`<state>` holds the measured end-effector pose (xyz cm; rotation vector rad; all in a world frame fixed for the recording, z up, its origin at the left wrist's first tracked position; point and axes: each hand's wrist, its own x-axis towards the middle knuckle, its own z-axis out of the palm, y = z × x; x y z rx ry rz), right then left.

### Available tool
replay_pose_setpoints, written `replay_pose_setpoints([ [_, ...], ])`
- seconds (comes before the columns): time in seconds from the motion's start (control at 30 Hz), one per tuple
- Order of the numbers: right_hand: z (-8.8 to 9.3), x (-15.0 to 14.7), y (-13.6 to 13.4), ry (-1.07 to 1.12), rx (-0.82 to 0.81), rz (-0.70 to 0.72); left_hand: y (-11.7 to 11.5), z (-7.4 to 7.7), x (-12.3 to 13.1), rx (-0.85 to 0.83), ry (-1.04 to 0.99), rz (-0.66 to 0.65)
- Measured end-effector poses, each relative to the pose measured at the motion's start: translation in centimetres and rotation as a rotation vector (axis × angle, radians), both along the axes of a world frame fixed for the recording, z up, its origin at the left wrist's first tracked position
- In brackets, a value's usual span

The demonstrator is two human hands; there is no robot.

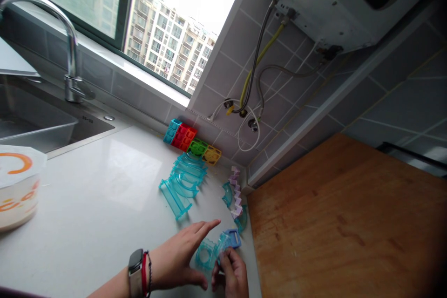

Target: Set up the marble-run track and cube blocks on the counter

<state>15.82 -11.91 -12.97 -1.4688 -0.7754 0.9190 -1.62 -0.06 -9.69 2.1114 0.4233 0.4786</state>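
My left hand (181,256), with a watch and bracelets at the wrist, is over the counter with thumb and fingers spread apart, holding nothing. Beside it, my right hand (230,272) pinches a clear teal plastic piece (222,242). Another teal piece with a round hole (204,255) is between the two hands. Just past the right fingertips is a blue plastic piece (233,238). Farther back, several teal track pieces (176,195) lie in a row. To their right are a lilac zigzag piece (236,193) and a curved teal piece (227,194).
Red (184,137), blue, green and yellow blocks stand against the tiled wall. A wooden board (335,233) leans on the right. At left are a sink (42,121), a tap (72,56) and a tub (19,191). Hoses (258,63) hang from a wall unit.
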Motion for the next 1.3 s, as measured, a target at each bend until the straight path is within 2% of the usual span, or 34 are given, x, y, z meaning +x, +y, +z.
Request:
replay_pose_setpoints([
  [0.13,2.6,0.9,1.3,-0.207,-0.005,0.083,0.0,1.2,0.0,-0.036,-0.101,0.038],
  [0.2,2.8,1.1,1.5,-0.344,-0.008,0.088,0.0,1.8,-0.1,-0.045,-0.13,0.052],
  [0.3,1.4,0.8,1.0,-0.431,-0.007,-0.018,0.1,2.1,-0.1,-0.058,-0.114,0.011],
  [0.4,-0.6,0.0,0.1,-0.418,0.005,-0.107,0.0,1.3,0.3,-0.047,-0.054,-0.002],
  [0.53,-1.6,0.1,-1.2,-0.386,-0.012,-0.092,-0.3,-0.5,1.0,0.01,0.027,-0.033],
  [0.7,-1.8,1.1,-1.8,-0.35,-0.094,0.095,-0.3,-1.4,1.3,0.046,0.035,-0.066],
  [0.93,-4.5,0.2,-2.0,-0.209,-0.065,-0.089,-0.2,-2.0,1.3,0.022,0.04,-0.052],
  [1.0,-4.6,0.3,-2.1,-0.214,-0.051,-0.101,-0.2,-2.1,1.3,0.0,0.024,-0.062],
  [1.17,-3.7,0.6,-1.9,-0.226,-0.02,-0.017,-0.4,-2.1,1.3,-0.058,-0.006,-0.088],
  [1.3,-3.6,0.1,-1.8,-0.261,-0.005,-0.101,-0.3,-2.3,1.4,-0.046,0.007,-0.1],
])
